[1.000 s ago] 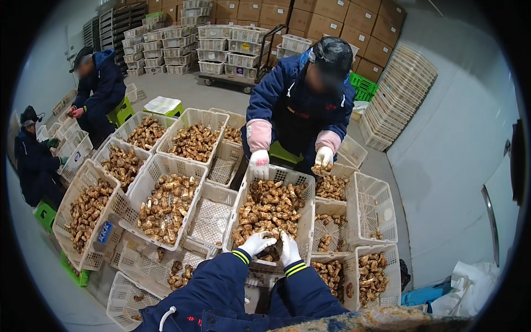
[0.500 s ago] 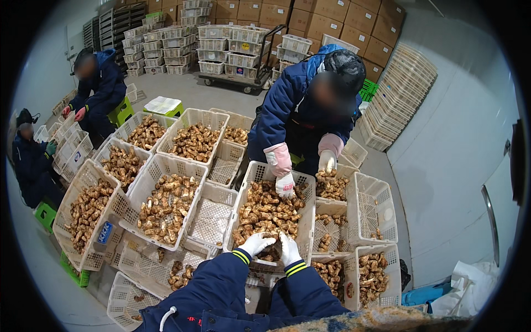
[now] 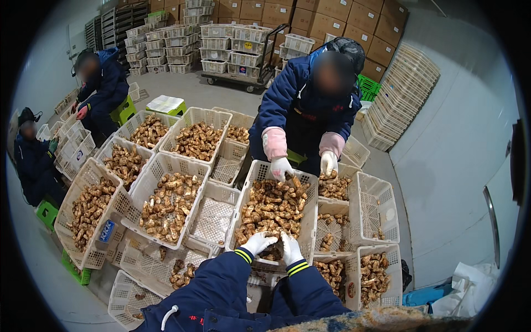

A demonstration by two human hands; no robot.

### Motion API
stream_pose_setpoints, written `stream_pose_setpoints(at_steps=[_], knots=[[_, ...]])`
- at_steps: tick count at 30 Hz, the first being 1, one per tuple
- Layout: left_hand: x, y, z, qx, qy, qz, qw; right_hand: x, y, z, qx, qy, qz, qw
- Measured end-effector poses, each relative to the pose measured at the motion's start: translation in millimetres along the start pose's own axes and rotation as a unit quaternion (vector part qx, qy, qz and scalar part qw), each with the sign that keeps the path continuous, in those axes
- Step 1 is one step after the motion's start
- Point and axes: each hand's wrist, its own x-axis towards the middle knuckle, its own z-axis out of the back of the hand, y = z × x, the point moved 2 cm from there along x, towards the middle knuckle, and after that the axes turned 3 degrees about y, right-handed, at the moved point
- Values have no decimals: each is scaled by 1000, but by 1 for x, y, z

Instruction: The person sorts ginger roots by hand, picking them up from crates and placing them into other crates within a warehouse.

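Note:
My left hand (image 3: 260, 242) and my right hand (image 3: 291, 248), both in white gloves, meet at the near end of a white plastic crate (image 3: 311, 227) heaped with brown, stubby mushrooms (image 3: 271, 207). Their fingers are curled toward each other, with what looks like a mushroom between the fingertips; the gloves and the heap partly hide it. Across the crate, a co-worker in a navy jacket has one gloved hand (image 3: 281, 167) at the far end of the heap, fingers on a mushroom. The co-worker's other gloved hand (image 3: 328, 162) holds mushrooms over a smaller crate to the right.
Crates of mushrooms (image 3: 171, 205) crowd the left, beside a bare-bottomed crate (image 3: 213, 216). More crates (image 3: 376, 207) line my right. Two people sit at far left. Behind are a trolley (image 3: 238, 80) with stacked crates, cardboard boxes (image 3: 332, 19) and a leaning crate stack (image 3: 401, 97).
The co-worker's hand over the big crate has drawn back and up from the heap, and the co-worker's head has lifted. My own hands stay in nearly the same place.

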Motion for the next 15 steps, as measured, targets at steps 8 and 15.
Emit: stream_pose_setpoints(at_steps=[8, 15], knots=[[-3, -16, -2, 58, 7, -6, 998, 0, -13, 2, 159, 4, -55, 986], [-11, -22, 1, 24, 9, 7, 1000, -8, 18, 5, 45, 0, -19, 999]])
